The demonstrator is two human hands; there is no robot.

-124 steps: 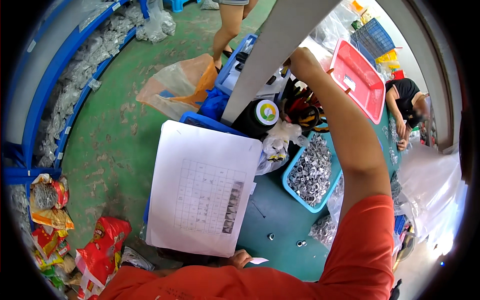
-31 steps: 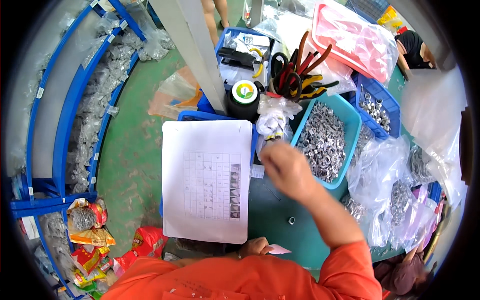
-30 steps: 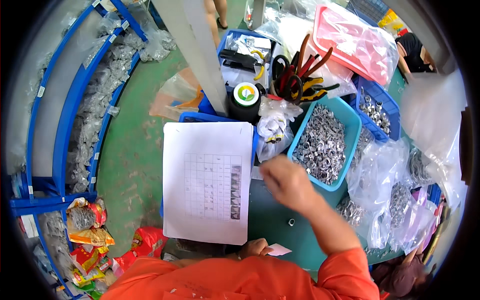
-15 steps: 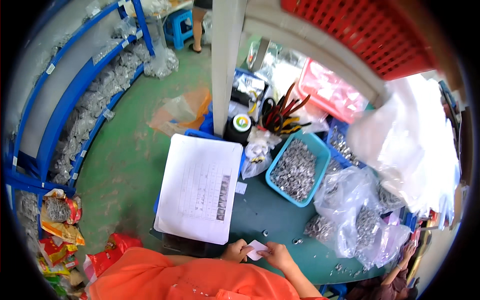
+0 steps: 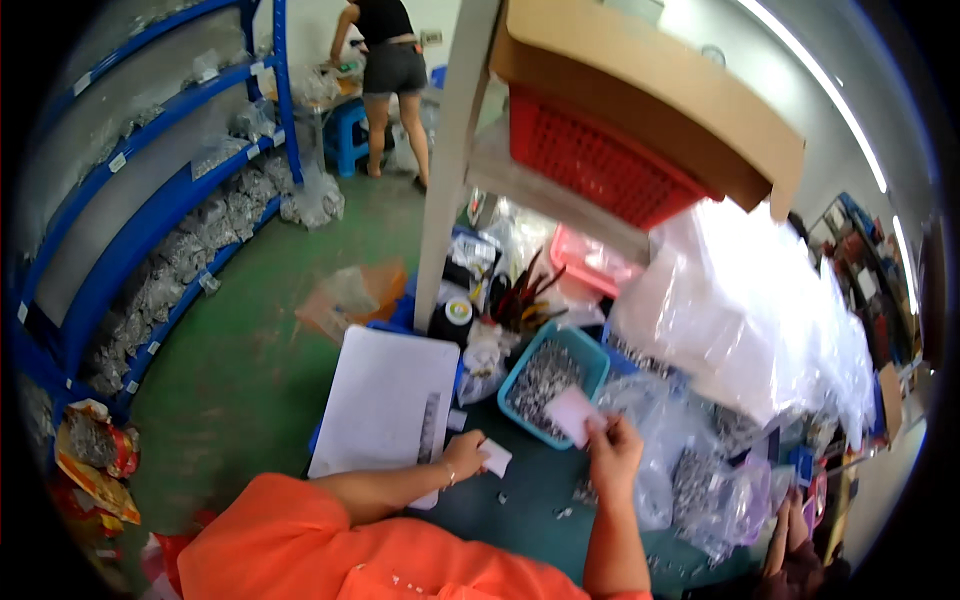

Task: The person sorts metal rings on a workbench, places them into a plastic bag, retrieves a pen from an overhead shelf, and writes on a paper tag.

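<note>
My left hand [image 5: 463, 458] pinches a small white card [image 5: 496, 457] above the dark green table, beside the right edge of a white paper sheet [image 5: 385, 400]. Raised higher, my right hand [image 5: 613, 446] grips a pale pinkish card [image 5: 573, 414]. That card overlaps the near side of a light blue bin [image 5: 548, 438] full of small metal parts [image 5: 545, 375]. Between my hands, a few loose metal pieces [image 5: 563, 513] lie on the table. Whatever is printed on the cards is too blurred to make out.
Clear plastic bags of metal parts [image 5: 695, 480] crowd the right side. Behind the bin stand tools [image 5: 522, 298] and a black round container [image 5: 452, 318]. A grey post [image 5: 450, 150] rises beyond the sheet. Another person's hands [image 5: 790, 515] show at lower right; someone stands far back.
My hands were together on one pale card; now they are apart, each with a card. The right hand has risen toward the blue bin. My view has tilted up.
</note>
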